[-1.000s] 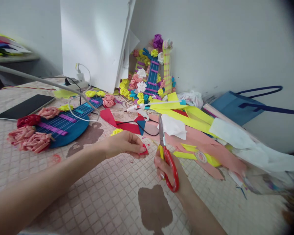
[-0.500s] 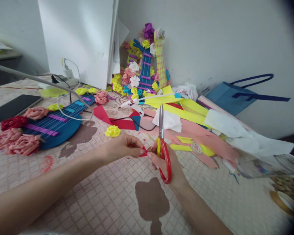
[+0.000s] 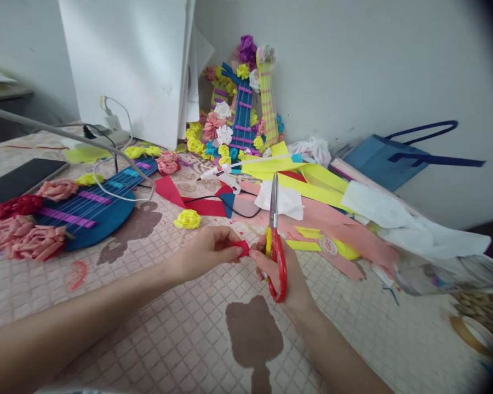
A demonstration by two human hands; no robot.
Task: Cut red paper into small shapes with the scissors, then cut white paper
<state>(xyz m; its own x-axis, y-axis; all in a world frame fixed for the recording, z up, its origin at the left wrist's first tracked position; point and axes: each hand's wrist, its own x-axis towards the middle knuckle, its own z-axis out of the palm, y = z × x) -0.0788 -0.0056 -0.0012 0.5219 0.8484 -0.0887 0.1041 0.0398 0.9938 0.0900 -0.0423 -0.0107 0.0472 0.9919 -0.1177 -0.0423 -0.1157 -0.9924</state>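
My left hand (image 3: 207,251) pinches a small red paper piece (image 3: 241,248) between thumb and fingers, just above the table. My right hand (image 3: 285,276) grips red-handled scissors (image 3: 276,241), blades closed and pointing up and away, while its thumb and forefinger also touch the red piece. The two hands meet at that piece in the middle of the view. A yellow paper flower (image 3: 188,219) lies just beyond my left hand.
A blue paper guitar (image 3: 86,208) with pink and red flowers lies at the left beside a dark phone (image 3: 20,180). A white glue gun (image 3: 219,174), coloured paper strips (image 3: 312,191), flower-covered craft guitars (image 3: 242,109), a blue bag (image 3: 388,158) and white boards (image 3: 127,65) crowd the back.
My hands have come together: the right hand with the scissors shifted left until its fingers touch the red piece held by the left. The view drifted slightly.
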